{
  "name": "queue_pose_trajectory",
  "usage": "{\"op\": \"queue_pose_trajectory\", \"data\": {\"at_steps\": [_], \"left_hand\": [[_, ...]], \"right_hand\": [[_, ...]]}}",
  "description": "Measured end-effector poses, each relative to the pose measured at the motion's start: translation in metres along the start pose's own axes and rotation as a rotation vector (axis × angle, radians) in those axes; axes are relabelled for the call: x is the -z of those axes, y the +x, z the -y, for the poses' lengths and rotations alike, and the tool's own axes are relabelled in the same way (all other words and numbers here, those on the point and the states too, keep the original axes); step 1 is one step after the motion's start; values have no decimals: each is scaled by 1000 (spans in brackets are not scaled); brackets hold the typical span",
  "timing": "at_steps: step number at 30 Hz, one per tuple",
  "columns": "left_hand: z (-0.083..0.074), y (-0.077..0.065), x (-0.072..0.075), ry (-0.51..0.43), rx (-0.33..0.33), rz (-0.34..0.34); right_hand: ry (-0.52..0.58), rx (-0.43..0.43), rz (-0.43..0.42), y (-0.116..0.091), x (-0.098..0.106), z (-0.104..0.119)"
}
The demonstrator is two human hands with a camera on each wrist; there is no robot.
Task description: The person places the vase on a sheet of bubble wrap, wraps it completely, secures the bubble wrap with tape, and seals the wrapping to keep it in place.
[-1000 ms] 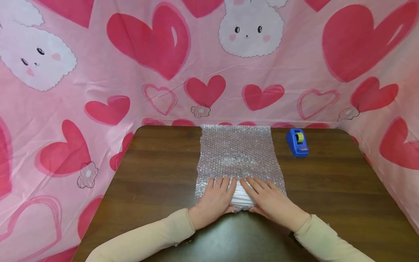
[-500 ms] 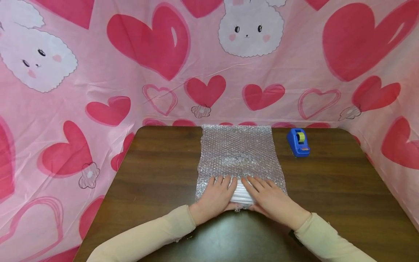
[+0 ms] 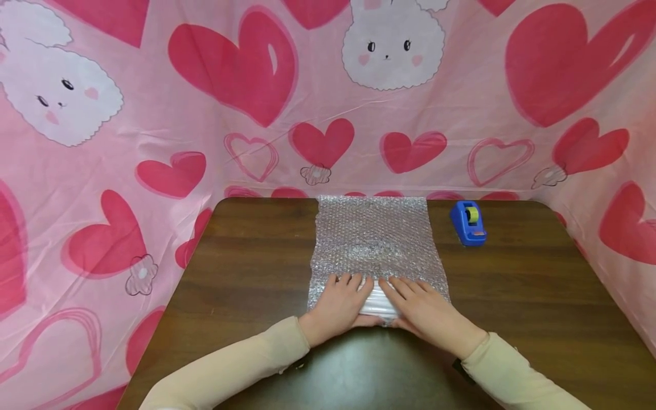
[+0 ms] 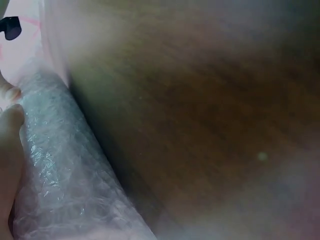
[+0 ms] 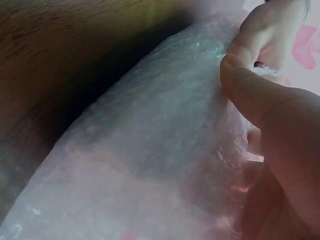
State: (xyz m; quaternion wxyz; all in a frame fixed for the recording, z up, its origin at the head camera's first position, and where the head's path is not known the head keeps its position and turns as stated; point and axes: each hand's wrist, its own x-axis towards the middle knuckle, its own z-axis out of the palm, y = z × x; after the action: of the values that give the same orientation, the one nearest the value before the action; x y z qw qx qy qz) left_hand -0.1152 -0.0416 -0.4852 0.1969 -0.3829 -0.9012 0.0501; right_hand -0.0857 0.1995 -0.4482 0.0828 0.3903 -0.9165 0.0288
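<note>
A sheet of bubble wrap (image 3: 373, 233) lies lengthwise on the table, its near end rolled around something white. That bubble wrap roll (image 3: 378, 302) shows white between the two hands. My left hand (image 3: 338, 307) grips its left part, fingers over the top and thumb along the near side. On the right part my right hand (image 3: 429, 313) holds on in the same way. In the left wrist view the thumb (image 4: 11, 140) lies against the wrap's surface. The right wrist view shows the right thumb (image 5: 255, 95) pressing on the clear layer, with the other hand's thumb close by.
A blue tape dispenser (image 3: 468, 225) with a yellowish tape roll stands at the back right of the brown wooden table (image 3: 251, 256). A pink curtain (image 3: 328, 97) with hearts and rabbits hangs behind the table and along both sides.
My left thumb has moved inward along the roll's near side, and the loose wrap edge there shows less. Both hands stay on the roll.
</note>
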Motion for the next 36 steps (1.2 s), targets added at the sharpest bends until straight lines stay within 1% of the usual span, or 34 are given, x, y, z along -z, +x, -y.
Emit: {"op": "queue_pose_trajectory", "data": {"at_steps": [4,9,14,17,20,24,27,30,33,36], "left_hand": [[3,2,0,-62,-3,30],[6,4,0,-100,-11,32],[9,6,0,-152,-5,50],[11,7,0,-178,-4,54],[13,9,-1,-209,-5,48],[18,13,-3,-248,-15,25],[21,16,-3,-273,-21,25],[25,19,-2,-293,-23,59],[27,21,-2,-310,-24,88],[30,22,-4,-323,-36,69]], "right_hand": [[1,-9,4,1,1,1],[-13,-20,5,3,3,4],[-46,-36,-24,6,6,8],[-71,-50,-33,6,10,15],[-74,-84,-25,6,14,25],[-53,-163,-4,4,14,40],[-74,-191,24,1,9,47],[-122,-194,36,2,0,48],[-176,-191,13,3,-9,46],[-226,-189,-47,5,-16,44]]}}
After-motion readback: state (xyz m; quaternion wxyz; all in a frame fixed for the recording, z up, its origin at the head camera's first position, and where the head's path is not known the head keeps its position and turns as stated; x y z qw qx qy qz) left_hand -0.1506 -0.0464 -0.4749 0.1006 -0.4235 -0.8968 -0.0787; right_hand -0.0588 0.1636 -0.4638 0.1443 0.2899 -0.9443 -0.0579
